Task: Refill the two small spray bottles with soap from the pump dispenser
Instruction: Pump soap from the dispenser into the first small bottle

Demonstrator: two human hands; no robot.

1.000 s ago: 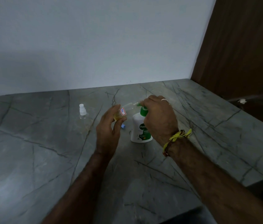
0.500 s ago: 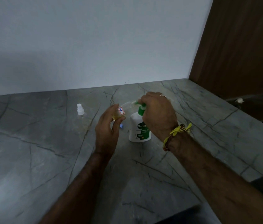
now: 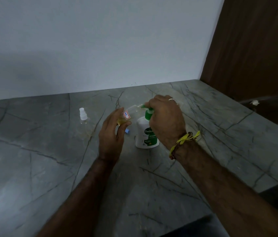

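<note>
Item, pump dispenser [image 3: 146, 134]: white body, green head, upright near the middle of the tabletop [image 3: 220, 142], a little toward the back edge; I judge it part-full and stable, the pump stiff enough to need a firm downward press; my right hand [image 3: 166, 120] sits on the pump head with fingers curled over it. Item, small spray bottle [image 3: 128, 116]: clear plastic with a red-edged sticker, yellowish soap pooled in its lower end, tilted with its open neck at the green nozzle; my left hand [image 3: 112, 135] pinches it, thumb in front and fingers curled behind; I rate it light, thin-walled and likely slick where soap runs, so hold at the body below the sticker and do not squeeze. Item, second spray bottle [image 3: 83, 117]: clear, white sprayer fitted, standing apart toward the left back of the tabletop; how full, I cannot tell. Item, small blue piece [image 3: 127, 131]: lying on the tabletop just left of the dispenser; what it is, I cannot tell.
</note>
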